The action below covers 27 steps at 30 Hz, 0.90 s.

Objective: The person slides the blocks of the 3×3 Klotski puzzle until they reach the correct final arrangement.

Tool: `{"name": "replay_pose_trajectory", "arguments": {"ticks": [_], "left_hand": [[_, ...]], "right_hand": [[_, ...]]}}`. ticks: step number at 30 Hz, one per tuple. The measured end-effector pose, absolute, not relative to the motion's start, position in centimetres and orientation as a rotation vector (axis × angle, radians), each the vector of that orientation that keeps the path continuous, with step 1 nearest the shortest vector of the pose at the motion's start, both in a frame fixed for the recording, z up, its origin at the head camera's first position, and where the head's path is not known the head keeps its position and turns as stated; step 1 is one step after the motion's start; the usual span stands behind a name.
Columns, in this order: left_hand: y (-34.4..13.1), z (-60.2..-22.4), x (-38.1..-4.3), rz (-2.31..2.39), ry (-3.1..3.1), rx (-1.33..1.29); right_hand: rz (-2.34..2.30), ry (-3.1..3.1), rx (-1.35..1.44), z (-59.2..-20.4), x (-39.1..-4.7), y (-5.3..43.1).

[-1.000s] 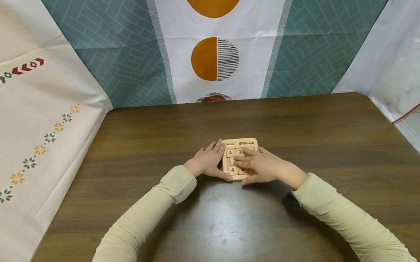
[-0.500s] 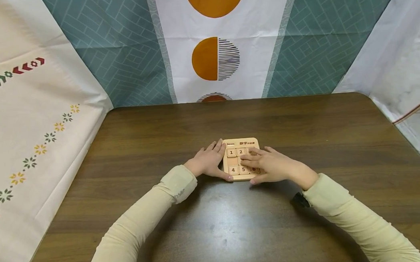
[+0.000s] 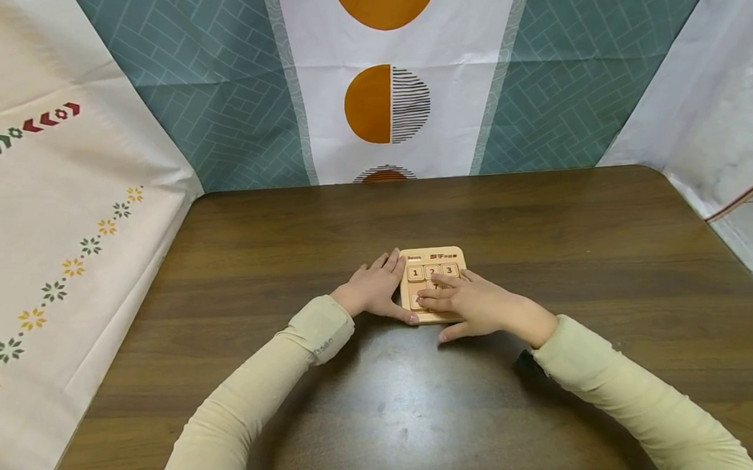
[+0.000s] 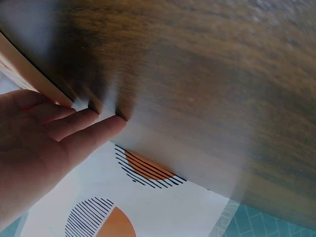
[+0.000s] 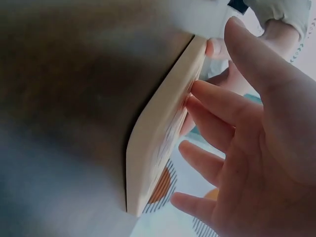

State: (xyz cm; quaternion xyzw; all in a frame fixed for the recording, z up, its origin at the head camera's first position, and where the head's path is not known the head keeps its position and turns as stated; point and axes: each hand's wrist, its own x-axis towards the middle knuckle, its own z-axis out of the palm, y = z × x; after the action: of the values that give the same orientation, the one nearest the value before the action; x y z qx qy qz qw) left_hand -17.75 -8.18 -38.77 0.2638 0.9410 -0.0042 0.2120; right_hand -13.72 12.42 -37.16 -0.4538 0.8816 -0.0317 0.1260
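A light wooden number puzzle board (image 3: 442, 251) lies on the dark table, its sliding tiles marked with numbers. In the head view tiles 1, 2, 3 and 7 show at least in part; most of the lower rows are covered by fingers. Along the board's left side rests my left hand (image 3: 376, 287), fingers at the upper left edge and thumb at the lower left corner. My right hand (image 3: 480, 303) reaches over the board from the right. Two of its fingertips (image 5: 195, 89) touch the board's face in the right wrist view, over the lower left tiles, with the thumb held apart.
The brown wooden table (image 3: 286, 233) extends around the board on all sides. Behind it hangs a patterned cloth (image 3: 232, 93) in green and white with orange circles. An embroidered cream cloth (image 3: 40, 234) borders the left, and a pale cloth (image 3: 719, 120) the right.
A tile in the middle row has slid right, baring the slot at that row's left. My right hand moved right, then back left to the lower left tiles. The left hand stays put.
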Motion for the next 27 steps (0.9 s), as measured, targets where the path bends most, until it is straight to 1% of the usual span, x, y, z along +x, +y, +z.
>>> {"name": "replay_pose_trajectory", "arguments": {"ticks": [8, 13, 27], "left_hand": [[-8.0, -38.6, -17.8, -0.021, 2.601, 0.728], [-8.0, -38.4, -17.8, -0.018, 2.598, 0.729], [-8.0, -38.7, -17.8, -0.010, 2.611, 0.729]], "right_hand": [[-0.138, 2.576, -1.244, -37.2, -15.3, 12.4], [-0.157, 2.574, -1.224, -37.2, -15.6, 12.4], [-0.087, 2.610, -1.213, -36.4, -13.1, 14.4]]}}
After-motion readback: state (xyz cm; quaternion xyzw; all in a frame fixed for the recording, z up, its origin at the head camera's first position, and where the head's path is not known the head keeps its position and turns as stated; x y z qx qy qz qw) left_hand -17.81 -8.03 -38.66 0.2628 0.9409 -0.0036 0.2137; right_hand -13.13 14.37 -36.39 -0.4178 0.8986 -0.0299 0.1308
